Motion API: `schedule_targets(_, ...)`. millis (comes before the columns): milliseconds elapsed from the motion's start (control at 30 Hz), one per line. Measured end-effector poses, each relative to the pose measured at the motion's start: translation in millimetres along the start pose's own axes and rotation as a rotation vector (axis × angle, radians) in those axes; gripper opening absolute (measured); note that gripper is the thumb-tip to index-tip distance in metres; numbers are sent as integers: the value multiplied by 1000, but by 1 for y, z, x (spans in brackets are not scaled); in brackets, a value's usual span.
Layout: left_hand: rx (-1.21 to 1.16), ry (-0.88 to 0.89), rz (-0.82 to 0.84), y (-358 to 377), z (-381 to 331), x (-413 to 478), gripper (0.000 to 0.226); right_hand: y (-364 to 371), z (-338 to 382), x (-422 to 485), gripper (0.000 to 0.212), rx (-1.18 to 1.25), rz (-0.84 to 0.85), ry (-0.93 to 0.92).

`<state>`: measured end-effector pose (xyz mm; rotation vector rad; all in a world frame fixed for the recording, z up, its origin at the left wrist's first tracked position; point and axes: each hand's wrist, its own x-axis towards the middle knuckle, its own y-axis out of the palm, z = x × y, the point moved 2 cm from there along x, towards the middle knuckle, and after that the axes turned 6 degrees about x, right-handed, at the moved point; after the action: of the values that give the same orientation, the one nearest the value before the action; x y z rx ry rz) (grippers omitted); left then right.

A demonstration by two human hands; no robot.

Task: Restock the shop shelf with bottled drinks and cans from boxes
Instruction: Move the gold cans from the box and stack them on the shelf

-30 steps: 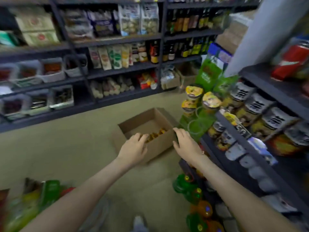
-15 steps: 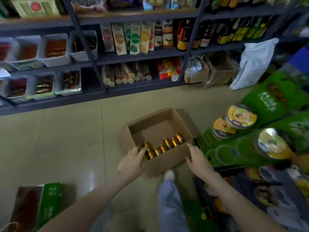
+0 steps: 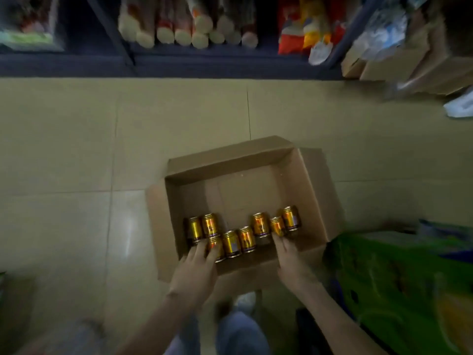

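Note:
An open cardboard box [image 3: 304, 180] lies on the tiled floor below me. Several small gold cans [image 3: 231, 243] stand in a loose row along its near side. My left hand [image 3: 195, 271] reaches over the near wall, its fingertips touching the gold can [image 3: 214, 248] at the left end of the front row. My right hand [image 3: 290, 260] reaches in with straight fingers, the tips touching a gold can [image 3: 277, 226] near the right end. Neither hand has closed round a can.
A dark shelf [image 3: 204, 62] with rolls and snack packs runs across the far side of the aisle. Another cardboard box [image 3: 399, 65] sits at the far right. Green packaging [image 3: 399, 283] lies close on the right. My knees and shoe are below the box.
I have bent down and the view has tilted towards the floor. Both hands have moved from the box's near rim in among the cans.

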<state>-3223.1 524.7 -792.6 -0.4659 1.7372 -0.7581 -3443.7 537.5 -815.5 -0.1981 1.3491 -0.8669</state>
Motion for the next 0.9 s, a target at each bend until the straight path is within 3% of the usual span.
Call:
schedule_targets(233,22,101,25,128,5,174,64,96,-55,206,106,-382,62,-104)
schedule_targets(333,37,129,-42,160,1,219,69,119,-69,255,117,-584,98,-127)
schedule_targets(433,-55,146,-55,177,-7,245,64,125,-74,272,120,-618,130,-143)
schedule_targets(567,-433,34,-98,181,-24,263,59,120,-76,264,114,-461,93,-200)
schedule_targets(700,-853,-102,81,180,-43,280,76,107,-82,253,106,-173,-19,-211)
schedule_targets(800,-976,-77,188,173,-56,295,83,98,-81,243,103,-31,-72,-281)
schedule_targets(900,-994,-111,139,167,-60,305,80,98,-78,237,105,99,-71,-341)
